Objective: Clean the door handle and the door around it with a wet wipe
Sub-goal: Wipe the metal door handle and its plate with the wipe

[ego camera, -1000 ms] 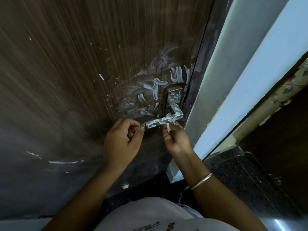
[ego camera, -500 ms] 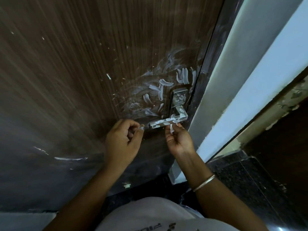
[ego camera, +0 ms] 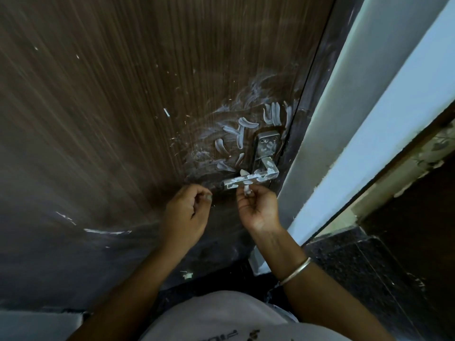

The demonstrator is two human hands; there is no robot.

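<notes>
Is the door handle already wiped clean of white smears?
No, the door handle is patched with white smears along its lever, and they also streak the door beside it.

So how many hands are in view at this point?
2. The left hand is below and left of the door handle, curled and apart from the lever's end. The right hand is directly under the lever, palm towards the camera, fingers up near its underside.
</notes>
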